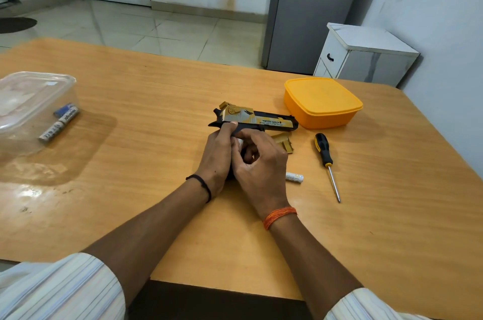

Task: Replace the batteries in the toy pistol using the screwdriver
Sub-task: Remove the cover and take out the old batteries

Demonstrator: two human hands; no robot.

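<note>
The gold and black toy pistol [257, 119] lies on its side in the middle of the wooden table [156, 100], barrel pointing right. My left hand [218, 156] grips its handle from the left. My right hand [258, 163] covers the handle from the right, fingers pinched around a white battery that shows only as a sliver between the hands. A gold battery cover [283, 142] lies just right of the hands. One white battery [294, 177] rests on the table beside my right wrist. The black and yellow screwdriver [326, 163] lies further right, tip toward me.
A closed orange lunch box [322, 102] stands behind the pistol's barrel. At the far left a clear plastic container [31, 100] lies next to two batteries [59, 123]. Beyond the table's right corner is a white cabinet [366, 55].
</note>
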